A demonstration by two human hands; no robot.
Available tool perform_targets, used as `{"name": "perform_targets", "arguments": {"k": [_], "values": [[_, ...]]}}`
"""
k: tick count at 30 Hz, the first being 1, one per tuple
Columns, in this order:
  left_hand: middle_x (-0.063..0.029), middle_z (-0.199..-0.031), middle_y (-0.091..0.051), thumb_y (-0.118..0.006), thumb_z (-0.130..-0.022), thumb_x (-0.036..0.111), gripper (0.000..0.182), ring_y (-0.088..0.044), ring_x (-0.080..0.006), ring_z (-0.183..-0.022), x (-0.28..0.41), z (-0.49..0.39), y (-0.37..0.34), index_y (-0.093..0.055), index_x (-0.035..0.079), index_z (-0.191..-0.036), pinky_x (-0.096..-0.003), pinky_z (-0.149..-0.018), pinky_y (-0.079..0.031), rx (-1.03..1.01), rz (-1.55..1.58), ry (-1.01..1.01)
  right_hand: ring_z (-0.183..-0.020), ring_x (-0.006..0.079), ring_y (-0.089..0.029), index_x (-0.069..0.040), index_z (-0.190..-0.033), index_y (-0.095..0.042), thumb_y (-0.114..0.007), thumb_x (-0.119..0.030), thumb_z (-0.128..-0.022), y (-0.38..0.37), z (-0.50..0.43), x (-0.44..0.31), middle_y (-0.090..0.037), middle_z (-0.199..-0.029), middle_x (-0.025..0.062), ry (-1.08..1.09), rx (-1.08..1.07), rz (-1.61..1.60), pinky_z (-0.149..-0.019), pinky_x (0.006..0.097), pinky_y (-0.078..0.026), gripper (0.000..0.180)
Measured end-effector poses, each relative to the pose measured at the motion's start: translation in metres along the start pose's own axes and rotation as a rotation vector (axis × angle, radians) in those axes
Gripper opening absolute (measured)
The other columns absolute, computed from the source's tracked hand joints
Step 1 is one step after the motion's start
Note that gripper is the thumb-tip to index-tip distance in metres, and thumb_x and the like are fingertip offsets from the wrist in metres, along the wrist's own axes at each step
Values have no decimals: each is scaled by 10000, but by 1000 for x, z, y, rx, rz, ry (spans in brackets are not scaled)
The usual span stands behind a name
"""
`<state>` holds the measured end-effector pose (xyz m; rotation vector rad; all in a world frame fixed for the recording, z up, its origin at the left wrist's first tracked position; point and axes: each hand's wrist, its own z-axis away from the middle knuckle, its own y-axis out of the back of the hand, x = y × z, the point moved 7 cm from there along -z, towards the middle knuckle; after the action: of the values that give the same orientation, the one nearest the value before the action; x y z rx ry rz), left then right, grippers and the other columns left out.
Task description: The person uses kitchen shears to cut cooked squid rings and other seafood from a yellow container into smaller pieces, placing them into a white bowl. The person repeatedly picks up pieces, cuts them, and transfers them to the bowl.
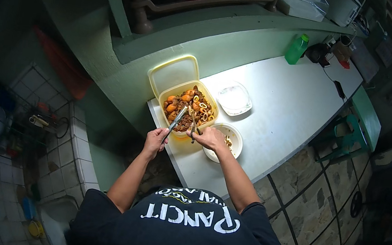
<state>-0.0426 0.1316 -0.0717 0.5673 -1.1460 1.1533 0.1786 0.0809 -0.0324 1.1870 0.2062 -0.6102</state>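
Observation:
A yellow plastic food container [215, 106] holds dark meat pieces, orange chunks and pale rings, some of them stacked at its right side. My left hand [155, 141] grips metal tongs [176, 120], whose tips reach over the food. My right hand [210, 138] is closed on scissors [194, 123], with the blades pointing into the container beside the tongs. Under my right forearm stands a white bowl [236, 144] with some food bits inside. Behind it lies a white squarish dish [234, 98]. The container's lid [175, 71] leans open against the green wall.
A green bottle [296, 49] stands at the table's far end, near a cable and dark items. The white table [280, 97] runs along the wall. Green plastic stools [348, 135] are at right. A tiled counter with a sink [56, 216] lies at left.

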Motion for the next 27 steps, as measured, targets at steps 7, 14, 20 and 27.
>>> {"name": "perform_targets", "arguments": {"k": [7,14,20,27], "values": [[-4,-605,-548,-580,-940,256,225,-378,-43,-363,-3,0,-6,-609,39,-992,-189,-332,-279,18,-7,16,-863,375,-659,5,-728,-690,-433,-848,-679,7,8,-12,-675,-818,236,-17,65,49,-753,467,-507,892],[-6,-604,-547,-581,-940,253,221,-377,-45,-363,-3,3,-8,-611,41,-990,-193,-333,-273,20,26,16,-854,390,-656,15,-734,-691,-443,-826,-691,10,10,-17,-669,-833,256,20,97,31,-759,473,-503,877],[6,-611,-539,-581,-938,266,200,-374,-44,-368,0,3,-1,-600,67,-944,-181,-341,-271,33,18,4,-835,384,-654,-39,-760,-704,-479,-748,-742,7,6,-20,-665,-794,234,73,121,17,-756,466,-505,744],[-13,-603,-555,-597,-932,239,218,-385,-52,-364,2,3,8,-610,31,-997,-194,-337,-269,22,40,7,-767,357,-651,-61,-672,-664,-493,-705,-780,1,5,-15,-655,-721,186,150,127,-80,-719,449,-501,675]]}}
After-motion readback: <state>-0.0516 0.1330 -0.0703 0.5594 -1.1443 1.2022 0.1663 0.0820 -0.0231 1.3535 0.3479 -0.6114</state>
